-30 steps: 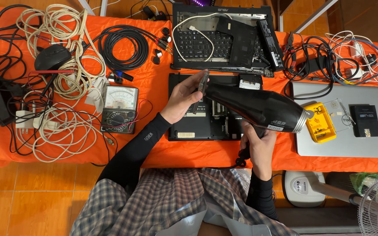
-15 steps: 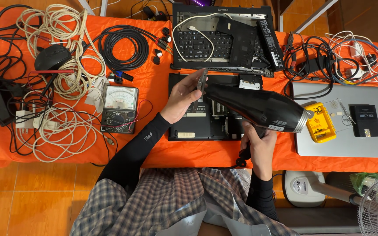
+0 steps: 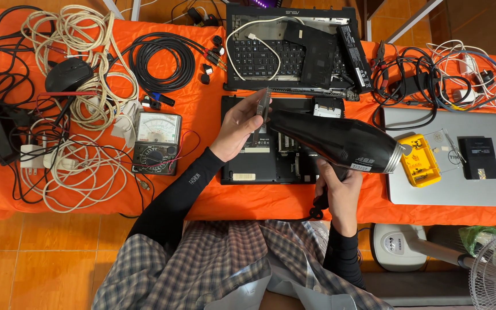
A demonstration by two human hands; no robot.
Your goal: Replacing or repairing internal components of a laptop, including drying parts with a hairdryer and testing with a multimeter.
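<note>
Over opened laptop base (image 3: 271, 166), right hand (image 3: 337, 192) clamped on bulky rigid black hair dryer (image 3: 340, 143) handle, left hand (image 3: 239, 129) pinching thin stiff flat part (image 3: 264, 106)

Light is even, bright and diffuse from overhead; the orange cloth (image 3: 202, 115) reads saturated and evenly lit; shadows are short and soft, pooling under the cable coils and beneath the black hair dryer (image 3: 334, 140), whose glossy shell carries a faint sheen; focus is sharp across the table; no motion blur; slight wide-angle stretch toward the corners.
</note>
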